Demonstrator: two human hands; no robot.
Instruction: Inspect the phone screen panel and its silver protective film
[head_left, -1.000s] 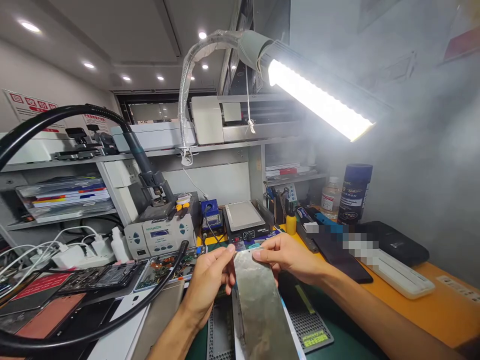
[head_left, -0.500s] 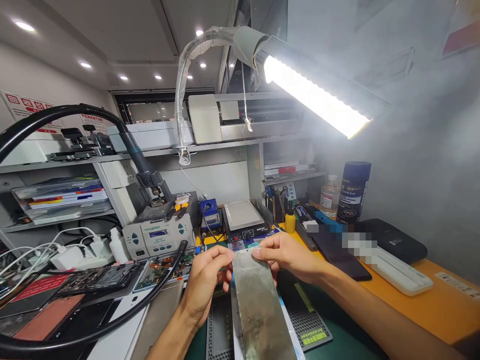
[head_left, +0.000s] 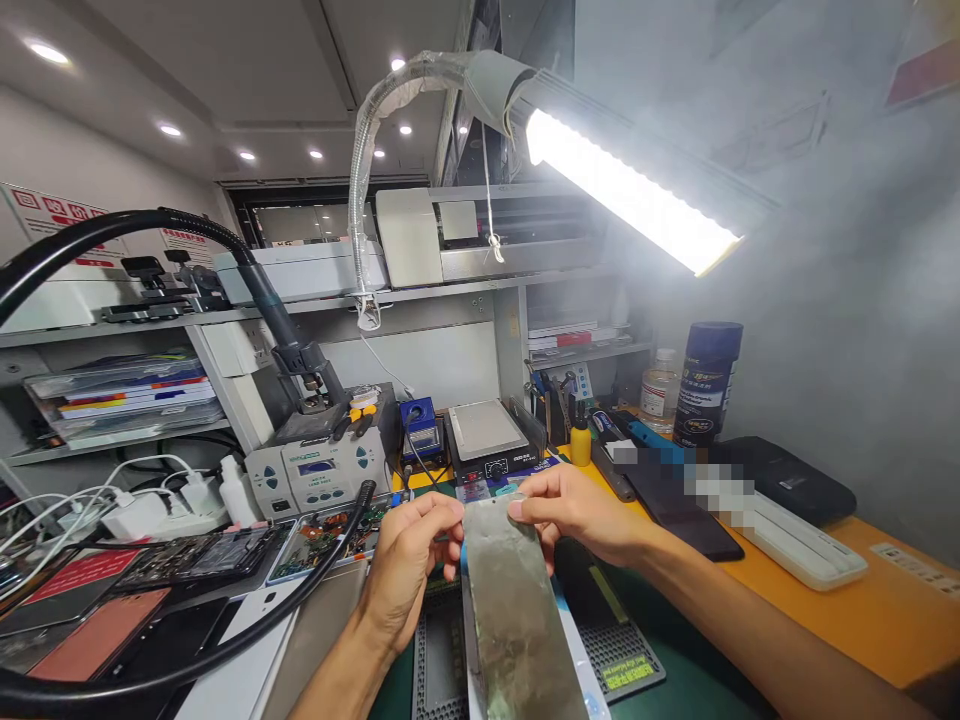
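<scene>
Pinching metallic sheet (head_left: 517, 610) by far edge, right hand (head_left: 574, 510) partly hidden, left hand (head_left: 409, 550) at far-left corner, hold unclear, sheet's near end cut off.

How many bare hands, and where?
2: left hand at the upper-left corner of the long, crinkled grey metallic sheet; right hand holding it near the upper-right. No others visible.

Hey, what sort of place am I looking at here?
Probably an electronics repair bench: there are small circuit boards in a tray, an opened flat device and a grey station with a display.
</scene>
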